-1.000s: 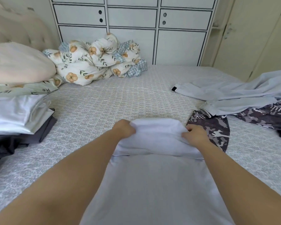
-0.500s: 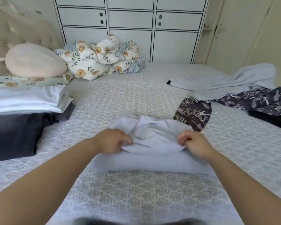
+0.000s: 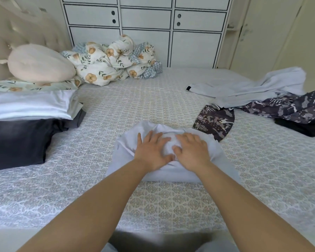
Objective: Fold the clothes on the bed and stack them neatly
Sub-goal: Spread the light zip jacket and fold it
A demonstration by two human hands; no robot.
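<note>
1. Head view looks down on a pale blue folded garment [image 3: 171,171] lying mid-bed, near the person's edge of the bed [image 3: 153,200].
2. Both palms press flat on top of it: the left hand [image 3: 151,151] and right hand [image 3: 191,151] sit side by side, fingers [image 3: 154,138] straight and spread, gripping nothing.
3. Just beside the garment's far right corner lies a camouflage-print piece [image 3: 214,120], with a loose pale blue top [image 3: 253,88] further right.
4. Well to the left stands a stack of folded clothes [image 3: 25,120], white over dark.
5. A floral quilt [image 3: 109,62] is bundled against the cabinets.
</note>
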